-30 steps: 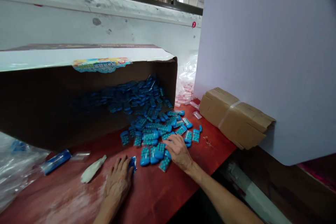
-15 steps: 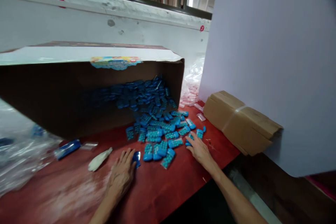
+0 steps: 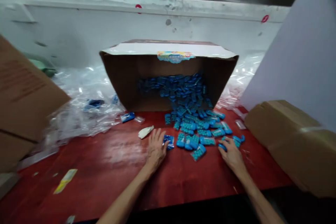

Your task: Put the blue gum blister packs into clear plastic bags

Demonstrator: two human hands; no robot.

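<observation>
My left hand (image 3: 156,148) lies flat on the red tabletop with its fingers stretched out. Its thumb side touches a shiny dark-blue packet (image 3: 169,142). My right hand (image 3: 233,153) is bent over a small clear bottle with a blue end (image 3: 222,146), which its thumb and fingers pinch; the fingers partly hide it. Between the hands lie several similar bottles of turquoise beads (image 3: 198,152). They spread out from a pile (image 3: 181,85) inside a cardboard box (image 3: 115,77) lying on its side, its opening towards me.
Left of the box are crumpled clear plastic bags (image 3: 86,119) and a large brown carton (image 3: 23,101). A whitish limp piece (image 3: 146,132) lies near my left hand. Bundled flat cardboard (image 3: 286,140) and a pale panel (image 3: 296,59) stand at the right. Pinkish clear pieces (image 3: 229,98) lie behind.
The view has swung left, so everything sits farther right and the left carton shows. My left hand stays beside the dark-blue packet; my right hand stays at the same small bottle.
</observation>
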